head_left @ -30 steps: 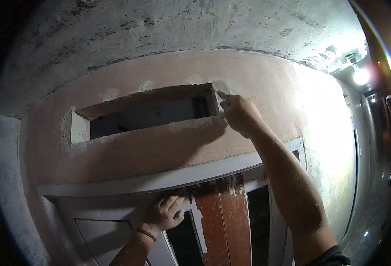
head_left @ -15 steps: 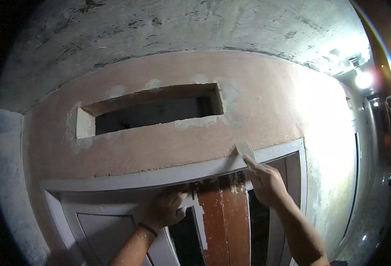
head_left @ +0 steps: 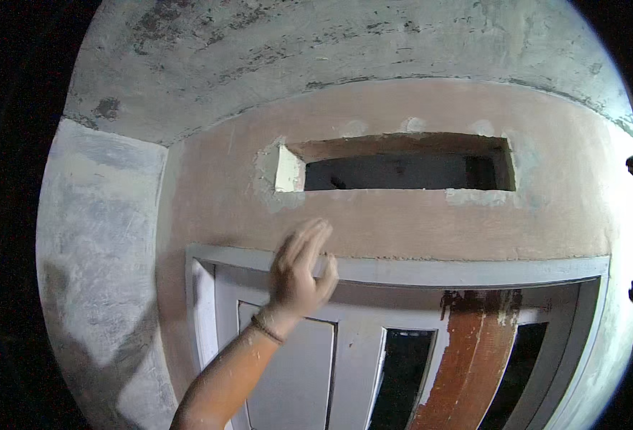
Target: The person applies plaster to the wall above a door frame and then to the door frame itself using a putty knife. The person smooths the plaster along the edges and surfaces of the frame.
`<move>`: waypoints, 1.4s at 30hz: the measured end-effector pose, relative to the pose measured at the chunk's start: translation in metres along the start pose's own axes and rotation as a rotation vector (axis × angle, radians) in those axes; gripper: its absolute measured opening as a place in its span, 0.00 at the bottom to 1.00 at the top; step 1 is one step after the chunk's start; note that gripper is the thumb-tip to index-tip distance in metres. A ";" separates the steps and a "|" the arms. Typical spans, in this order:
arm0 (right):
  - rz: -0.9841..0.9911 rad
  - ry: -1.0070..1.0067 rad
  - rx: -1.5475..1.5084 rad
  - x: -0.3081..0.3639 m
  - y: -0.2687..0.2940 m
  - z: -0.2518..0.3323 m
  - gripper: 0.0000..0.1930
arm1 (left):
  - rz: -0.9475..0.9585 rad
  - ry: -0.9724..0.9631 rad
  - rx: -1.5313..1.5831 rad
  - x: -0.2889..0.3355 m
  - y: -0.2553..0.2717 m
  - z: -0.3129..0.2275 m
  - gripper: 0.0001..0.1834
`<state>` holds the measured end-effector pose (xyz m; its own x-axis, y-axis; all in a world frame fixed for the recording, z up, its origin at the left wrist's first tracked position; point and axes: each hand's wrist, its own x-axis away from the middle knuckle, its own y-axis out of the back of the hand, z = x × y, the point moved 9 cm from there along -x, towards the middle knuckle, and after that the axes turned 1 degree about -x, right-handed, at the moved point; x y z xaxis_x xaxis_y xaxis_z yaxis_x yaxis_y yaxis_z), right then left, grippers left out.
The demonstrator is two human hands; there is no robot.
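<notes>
Head view shows the left hand [head_left: 302, 276] raised before the upper left part of the door frame [head_left: 438, 272], released, with its thumb apart and fingers [head_left: 309, 240] pointing up and slightly right; if it touches, I cannot tell. The right hand is outside the view, its state I cannot tell. Above the door frame, the rectangular opening [head_left: 402, 174] lies in the matt pinkish wall [head_left: 402, 226], its long axis left to right, nearly parallel with the frame's top. Rough grey plaster patches [head_left: 478, 197] border it.
</notes>
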<state>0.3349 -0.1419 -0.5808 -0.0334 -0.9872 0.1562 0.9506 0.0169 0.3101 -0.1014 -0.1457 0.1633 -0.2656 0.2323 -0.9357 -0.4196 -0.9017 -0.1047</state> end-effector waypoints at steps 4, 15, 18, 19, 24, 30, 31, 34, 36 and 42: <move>0.155 0.042 -0.015 -0.009 -0.042 0.009 0.29 | 0.142 0.303 -0.303 -0.027 -0.009 0.102 0.41; -0.110 1.302 0.237 0.050 0.004 0.535 0.21 | 0.159 0.310 -0.189 0.022 -0.010 0.104 0.39; -0.446 1.563 0.631 0.092 0.013 0.678 0.19 | 0.146 0.343 -0.141 0.026 -0.012 0.115 0.41; -0.497 1.595 0.743 0.102 0.007 0.713 0.20 | 0.158 0.358 -0.176 0.028 -0.014 0.122 0.41; -0.691 1.518 1.172 0.123 -0.040 0.829 0.21 | -0.004 0.362 -0.086 0.027 -0.008 0.151 0.39; -0.771 1.423 1.298 0.129 -0.087 0.876 0.13 | 0.001 0.284 -0.230 0.030 -0.017 0.160 0.37; -0.774 1.449 1.297 0.131 -0.093 0.879 0.12 | -0.016 0.270 -0.234 0.030 -0.016 0.159 0.37; -0.763 1.417 1.333 0.125 -0.112 0.895 0.12 | 0.021 0.198 -0.343 0.030 -0.020 0.157 0.38; -0.769 1.426 1.330 0.124 -0.123 0.903 0.11 | 0.022 0.193 -0.368 0.030 -0.021 0.157 0.38; -0.761 1.543 1.213 0.128 -0.136 0.903 0.10 | 0.027 0.250 -0.355 0.031 -0.022 0.159 0.38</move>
<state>-0.0773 -0.1273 0.2437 0.6021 -0.1365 -0.7867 0.2254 -0.9161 0.3315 -0.2386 -0.0608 0.1905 -0.0356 0.1503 -0.9880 -0.0790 -0.9860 -0.1471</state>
